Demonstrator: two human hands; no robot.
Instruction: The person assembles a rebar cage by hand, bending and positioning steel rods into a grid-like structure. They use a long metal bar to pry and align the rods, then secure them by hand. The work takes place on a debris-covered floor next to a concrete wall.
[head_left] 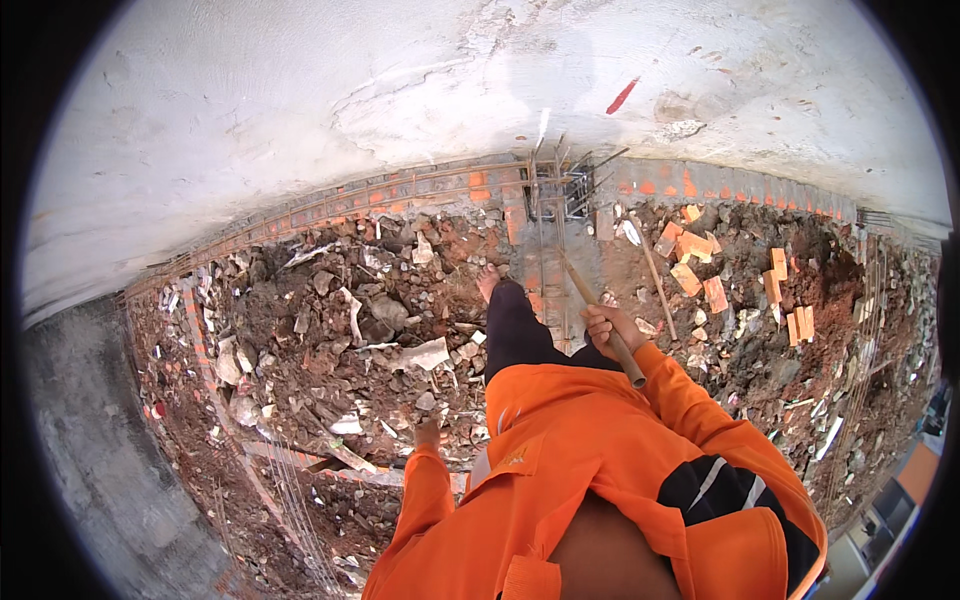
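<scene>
My right hand (612,328) is wrapped round a brown wooden pole (585,283). The pole slants from the upper left, near upright steel bars, to a blunt round end beside my right forearm. What its far end carries, if anything, I cannot make out. My left hand (427,433) hangs low at my left side above the rubble, apart from the pole. It looks small, and its fingers do not show clearly. A bare foot (488,282) of mine stands on the rubble, close to the concrete base.
A pale plastered wall (300,90) rises ahead. Steel rebar (545,190) sticks up from a brick-edged footing. Loose orange bricks (690,245) and another wooden stick (655,275) lie to the right. Broken stone and soil (385,310) cover the ground; thin bars (290,490) stretch at lower left.
</scene>
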